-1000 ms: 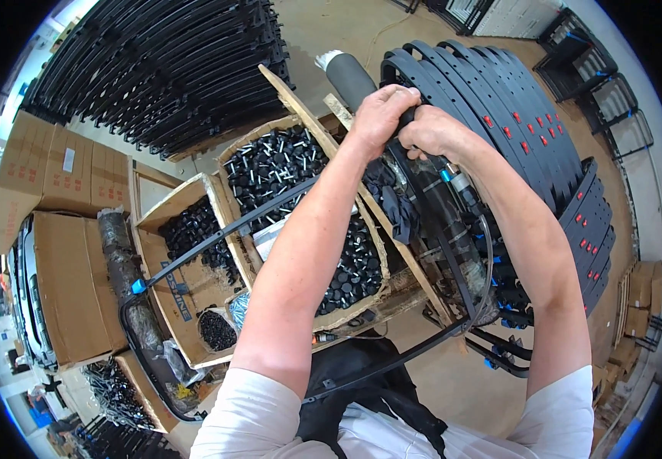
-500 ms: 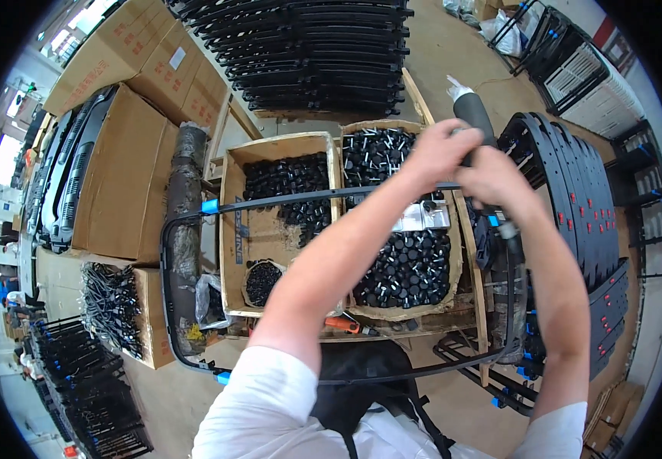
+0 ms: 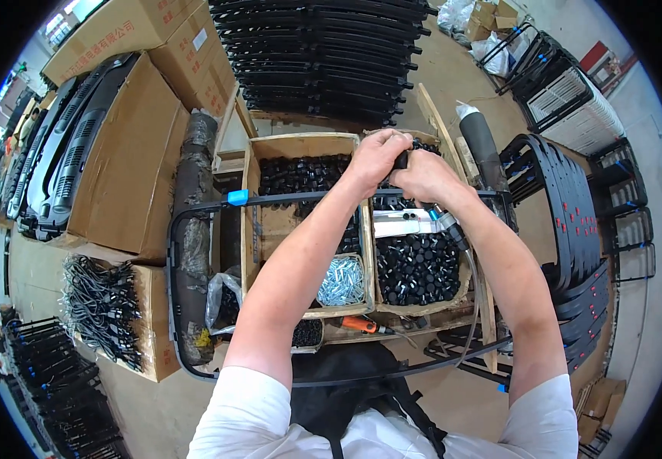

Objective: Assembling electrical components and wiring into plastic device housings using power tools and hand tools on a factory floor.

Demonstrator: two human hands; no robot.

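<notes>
My left hand [image 3: 381,157] is closed round a dark piece, partly hidden by its fingers, above the far bar of a black tube frame [image 3: 300,199]. Close against it, my right hand [image 3: 428,177] grips a pneumatic screwdriver [image 3: 449,223], whose tail and grey hose [image 3: 472,298] come out below the palm. Where the tool's tip meets the work is hidden by the hands. The frame has rounded corners and a blue clip [image 3: 238,197], and it lies across wooden bins. Below my right hand is a white flat piece [image 3: 404,222].
Black knobs [image 3: 419,268] fill the right bin; silver bolts [image 3: 342,281] lie in the nearer left one. An orange-handled tool [image 3: 359,324] rests on the front ledge. Wrapped rolls [image 3: 196,180] flank the bins. Cartons [image 3: 128,164] stand left, stacked black frames [image 3: 316,57] behind, black panels [image 3: 560,206] right.
Both hands and the screwdriver have moved left along the frame's far bar. My view has shifted too, and the bin of silver bolts now shows beside my left forearm.
</notes>
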